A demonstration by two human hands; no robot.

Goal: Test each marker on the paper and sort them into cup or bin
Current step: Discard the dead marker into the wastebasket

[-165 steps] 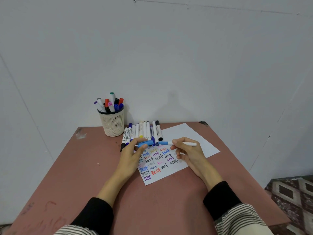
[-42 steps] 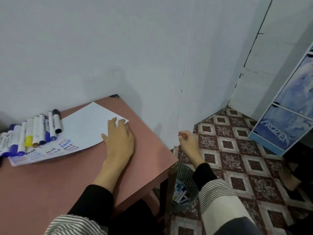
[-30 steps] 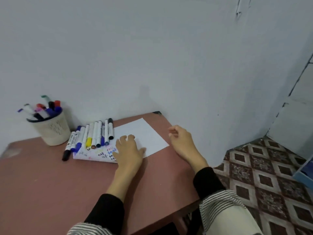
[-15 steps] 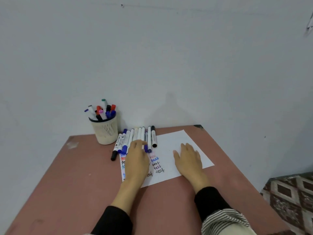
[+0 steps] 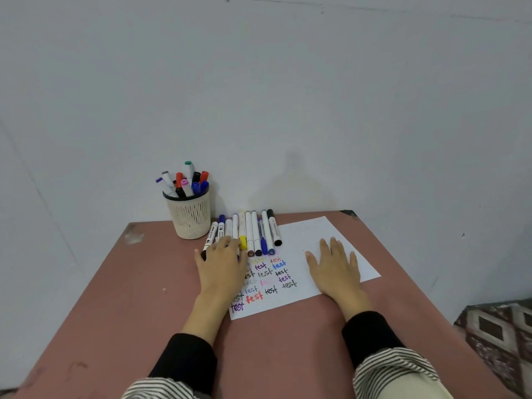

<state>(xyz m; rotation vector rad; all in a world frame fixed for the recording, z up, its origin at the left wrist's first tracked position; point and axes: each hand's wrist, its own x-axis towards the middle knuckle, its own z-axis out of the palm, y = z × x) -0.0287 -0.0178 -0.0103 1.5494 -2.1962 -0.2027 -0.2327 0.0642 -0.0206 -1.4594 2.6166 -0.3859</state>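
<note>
Head view: on the paper (image 5: 299,249), many "test" marks were written; the right hand (image 5: 335,266) lay flat, fingers straight, the left hand (image 5: 220,263) reached the unsorted marker row (image 5: 253,233) beyond it. Farther left, the cup (image 5: 190,216) held several.

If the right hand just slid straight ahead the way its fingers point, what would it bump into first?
Probably nothing on the table: the right hand lies flat on the paper, fingers pointing over bare sheet toward the wall. The markers lie off to its left, out of that line.
</note>
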